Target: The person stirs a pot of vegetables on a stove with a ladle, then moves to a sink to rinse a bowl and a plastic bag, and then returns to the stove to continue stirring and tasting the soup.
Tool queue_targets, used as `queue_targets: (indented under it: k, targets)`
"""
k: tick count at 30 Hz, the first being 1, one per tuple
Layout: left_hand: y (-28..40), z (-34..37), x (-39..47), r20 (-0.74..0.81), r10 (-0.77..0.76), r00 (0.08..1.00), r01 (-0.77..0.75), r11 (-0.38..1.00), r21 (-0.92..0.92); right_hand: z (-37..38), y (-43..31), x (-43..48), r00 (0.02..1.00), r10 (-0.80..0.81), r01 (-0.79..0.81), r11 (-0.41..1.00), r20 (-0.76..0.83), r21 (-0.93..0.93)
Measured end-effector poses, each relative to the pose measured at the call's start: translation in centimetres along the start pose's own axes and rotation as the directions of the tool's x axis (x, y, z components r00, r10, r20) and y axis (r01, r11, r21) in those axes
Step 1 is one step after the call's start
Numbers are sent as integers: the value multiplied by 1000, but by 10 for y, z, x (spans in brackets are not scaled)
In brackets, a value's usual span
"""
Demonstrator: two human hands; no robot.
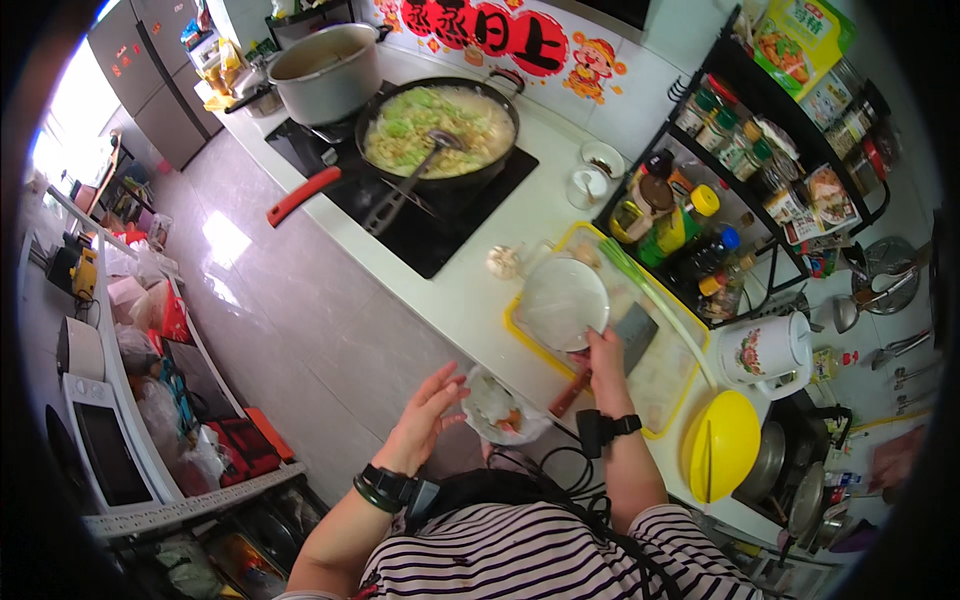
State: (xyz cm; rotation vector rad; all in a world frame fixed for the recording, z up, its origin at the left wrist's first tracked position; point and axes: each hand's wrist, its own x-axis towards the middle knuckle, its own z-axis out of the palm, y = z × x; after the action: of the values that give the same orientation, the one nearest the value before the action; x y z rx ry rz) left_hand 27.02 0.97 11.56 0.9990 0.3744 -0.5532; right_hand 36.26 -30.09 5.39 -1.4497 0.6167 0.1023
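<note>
My right hand (609,360) grips the rim of a white bowl (564,300), held above a yellow-edged cutting board (679,401). A cleaver (636,337) lies on the board, partly hidden by the bowl and my hand, its wooden handle towards me. Beside it a long green onion (664,307) stretches across the board. My left hand (427,409) is raised with fingers apart and nothing in it, near a lined waste bin (491,409) below the counter edge. A garlic bulb (503,262) sits on the counter left of the board.
On the induction cooktop (442,232), a wok (512,139) holds chopped greens in liquid, with a slotted ladle (409,187) resting in it; its red handle (304,196) overhangs the edge. Nearby are a large pot (326,82), a spice rack (679,135), a yellow basin (720,446) and a white jug (757,349).
</note>
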Motion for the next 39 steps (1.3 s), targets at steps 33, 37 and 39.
queue_targets:
  k: [33, 37, 39]
  targets:
    - [160, -416, -142, -426, 216, 878, -280, 955, -93, 371, -136, -64, 949, -121, 87, 988, 290, 129]
    - [165, -416, -146, -500, 213, 839, -295, 951, -88, 359, -137, -43, 922, -113, 41, 980, 370, 197]
    - [174, -405, -141, -552, 191, 812, -280, 956, -81, 333, -146, -36, 948, -63, 29, 993, 312, 112]
